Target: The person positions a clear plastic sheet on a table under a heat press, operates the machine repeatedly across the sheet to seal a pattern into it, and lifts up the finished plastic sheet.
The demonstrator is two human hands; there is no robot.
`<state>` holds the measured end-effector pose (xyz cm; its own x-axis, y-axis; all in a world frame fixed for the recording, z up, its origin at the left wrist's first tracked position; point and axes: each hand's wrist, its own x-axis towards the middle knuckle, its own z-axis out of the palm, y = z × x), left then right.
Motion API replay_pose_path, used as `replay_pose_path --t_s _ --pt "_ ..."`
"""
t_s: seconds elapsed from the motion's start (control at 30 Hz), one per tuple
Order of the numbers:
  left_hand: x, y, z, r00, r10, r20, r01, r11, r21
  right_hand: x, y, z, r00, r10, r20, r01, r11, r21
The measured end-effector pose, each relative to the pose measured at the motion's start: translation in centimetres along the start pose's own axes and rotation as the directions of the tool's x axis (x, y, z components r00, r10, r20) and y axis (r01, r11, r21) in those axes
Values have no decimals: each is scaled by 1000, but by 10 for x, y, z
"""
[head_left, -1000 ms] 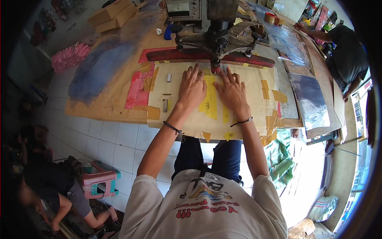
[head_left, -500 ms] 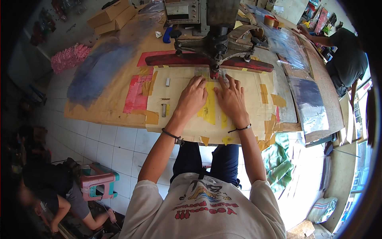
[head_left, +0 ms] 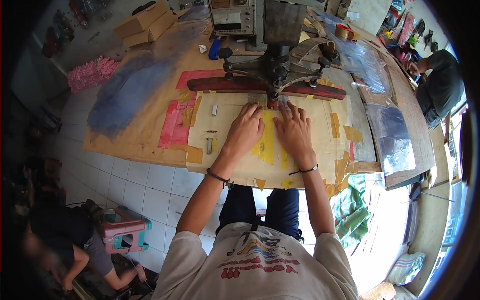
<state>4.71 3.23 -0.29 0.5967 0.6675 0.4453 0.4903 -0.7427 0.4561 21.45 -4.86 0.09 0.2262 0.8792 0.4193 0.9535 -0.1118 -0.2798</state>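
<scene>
Cardboard box [head_left: 141,29], contents hidden, sits left of the press [head_left: 281,62].

A single view is given from a camera worn on the head, faced forward and steeply down. The wearer's shirt [head_left: 260,265] is shown nearest, at the bottom; beyond it, the left hand [head_left: 246,126], right hand [head_left: 294,132] and tabletop [head_left: 135,142] are seen from above, framed by curved darkness.
</scene>
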Motion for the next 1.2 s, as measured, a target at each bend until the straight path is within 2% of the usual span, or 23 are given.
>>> replay_pose_path --t_s 0.23,0.43,0.57,0.67,0.77,1.0,1.2 --pt "0 -1 -2 999 -32 14 32 998 -51 -2 2 0 1000 -6 13 6 1000 -27" --pt "2 -2 -3 1000 -22 1 22 999 -40 1 3 1 999 -12 36 14 998 -56" --pt "-4 2 -4 998 -68 12 68 998 -16 -5 3 6 1000 -10 25 11 998 -70" --pt "-5 1 -3 998 -48 41 45 998 54 -10 1 7 1000 -13 -13 12 996 -87" --pt "-14 -5 7 998 57 -5 -55 977 205 -14 -2 3 999 -10 -32 8 999 -46" --pt "-17 5 7 999 -44 14 41 983 181 -13 -1 0 1000 -9 -2 9 999 -42" --pt "-18 7 3 994 -105 3 104 986 127 -18 1 4 999 -17 -44 16 999 -33"
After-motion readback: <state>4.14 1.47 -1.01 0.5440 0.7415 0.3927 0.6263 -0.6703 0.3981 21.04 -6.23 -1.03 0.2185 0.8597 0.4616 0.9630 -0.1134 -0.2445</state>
